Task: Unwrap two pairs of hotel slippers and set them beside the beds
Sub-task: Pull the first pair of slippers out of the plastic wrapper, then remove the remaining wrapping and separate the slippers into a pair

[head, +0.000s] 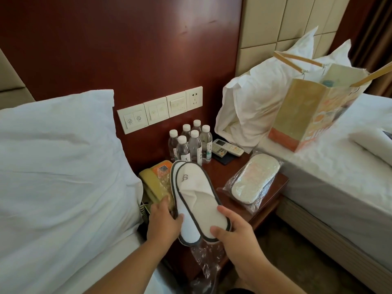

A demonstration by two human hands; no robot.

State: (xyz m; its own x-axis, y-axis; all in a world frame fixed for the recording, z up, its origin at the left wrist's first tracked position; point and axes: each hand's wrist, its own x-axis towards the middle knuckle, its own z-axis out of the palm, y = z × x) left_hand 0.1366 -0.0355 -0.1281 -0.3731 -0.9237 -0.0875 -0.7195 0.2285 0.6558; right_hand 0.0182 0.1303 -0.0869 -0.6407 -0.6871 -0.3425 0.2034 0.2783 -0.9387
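we hold the unwrapped pair of slippers [197, 200] in the air above the front of the counter [216, 175], which stands between the two beds. the slippers are white with a dark trim, stacked one on the other and slightly fanned apart, toes pointing away from us. a small dark logo shows on the top one.

our left hand [164, 221] grasps the heel end of the lower slipper, thumb laid across its top. our right hand [235, 234] grasps the heel of the upper slipper, thumb on the insole and fingers curled round the edge.

a crumpled clear wrapper [204, 257] hangs just below the slippers, but we cannot tell whether either hand holds it.

the second pair of slippers [253, 179] lies still sealed in its plastic on the right side of the counter, close to the right bed [339, 177].

at the back of the counter stand six water bottles [191, 143] in a cluster, with a remote [227, 147] just to their right. a yellowish telephone [151, 185] sits at the left edge, partly hidden behind the slippers.

a row of switches [159, 110] is fixed to the dark red wall panel above the bottles.

a white pillow [59, 155] fills the left bed. on the right bed stands a paper bag [307, 111] with flat handles, in front of a rumpled white pillow [254, 102].
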